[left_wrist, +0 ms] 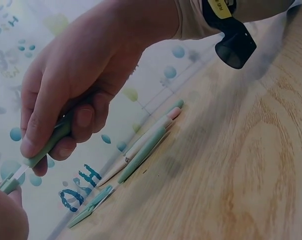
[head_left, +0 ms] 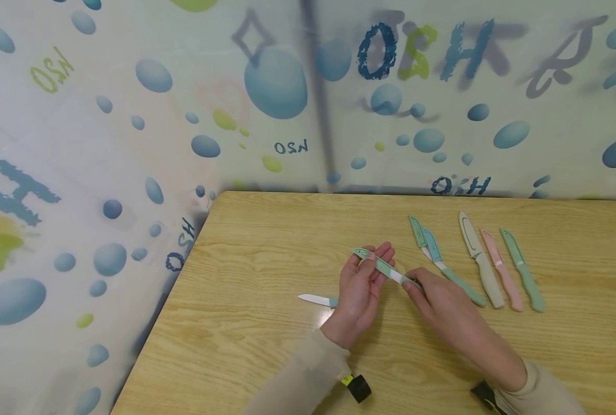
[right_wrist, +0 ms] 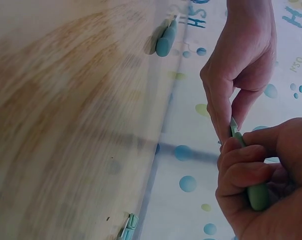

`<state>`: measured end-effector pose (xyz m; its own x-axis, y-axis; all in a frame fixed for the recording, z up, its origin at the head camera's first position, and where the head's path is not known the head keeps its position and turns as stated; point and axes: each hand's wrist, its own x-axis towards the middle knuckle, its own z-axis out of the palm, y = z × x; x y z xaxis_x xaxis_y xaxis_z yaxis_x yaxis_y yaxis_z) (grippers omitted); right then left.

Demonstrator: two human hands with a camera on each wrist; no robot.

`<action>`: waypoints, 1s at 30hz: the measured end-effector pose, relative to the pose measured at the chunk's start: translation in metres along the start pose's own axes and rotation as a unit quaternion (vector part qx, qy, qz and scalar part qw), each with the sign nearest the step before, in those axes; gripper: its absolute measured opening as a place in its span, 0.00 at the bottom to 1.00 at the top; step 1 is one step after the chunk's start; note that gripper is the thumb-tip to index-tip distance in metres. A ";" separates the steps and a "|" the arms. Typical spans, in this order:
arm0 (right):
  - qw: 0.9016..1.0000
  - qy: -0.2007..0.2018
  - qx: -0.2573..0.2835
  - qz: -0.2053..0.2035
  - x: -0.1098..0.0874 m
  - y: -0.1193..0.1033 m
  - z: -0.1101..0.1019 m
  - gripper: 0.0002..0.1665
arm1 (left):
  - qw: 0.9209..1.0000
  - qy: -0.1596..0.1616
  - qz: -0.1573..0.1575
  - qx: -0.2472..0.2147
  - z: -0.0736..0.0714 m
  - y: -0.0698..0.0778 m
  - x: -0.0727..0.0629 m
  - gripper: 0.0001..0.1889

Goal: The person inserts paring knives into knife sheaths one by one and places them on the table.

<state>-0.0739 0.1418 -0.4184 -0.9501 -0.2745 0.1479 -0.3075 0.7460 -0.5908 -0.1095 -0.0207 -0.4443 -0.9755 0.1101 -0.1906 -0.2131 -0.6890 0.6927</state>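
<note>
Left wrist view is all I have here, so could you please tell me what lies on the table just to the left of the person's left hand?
Observer: In the head view, a knife with a bare white blade lies there, partly hidden by the left hand.
Operator: Thank you; how is that hand holding the green sheath?
Observer: Its thumb lies over the sheath, and its fingers reach out past the far side.
Operator: And would you kindly check whether the pink knife has a cover on its blade?
Observer: Yes, a pink sheath is on it, pointing away from the person.
</note>
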 end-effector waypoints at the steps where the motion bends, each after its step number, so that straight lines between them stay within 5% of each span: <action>1: 1.000 0.000 0.000 0.001 0.000 0.000 0.000 0.07 | 1.000 0.000 0.001 0.000 0.000 0.000 0.000 0.07; 30: 1.000 -0.003 0.015 0.010 0.005 -0.002 0.003 0.08 | 1.000 -0.003 0.006 0.011 0.004 -0.009 -0.003 0.09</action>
<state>-0.0775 0.1367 -0.4189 -0.9559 -0.2630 0.1310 -0.2862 0.7323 -0.6179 -0.1052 -0.0116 -0.4469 -0.9782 0.1071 -0.1780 -0.2030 -0.6745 0.7098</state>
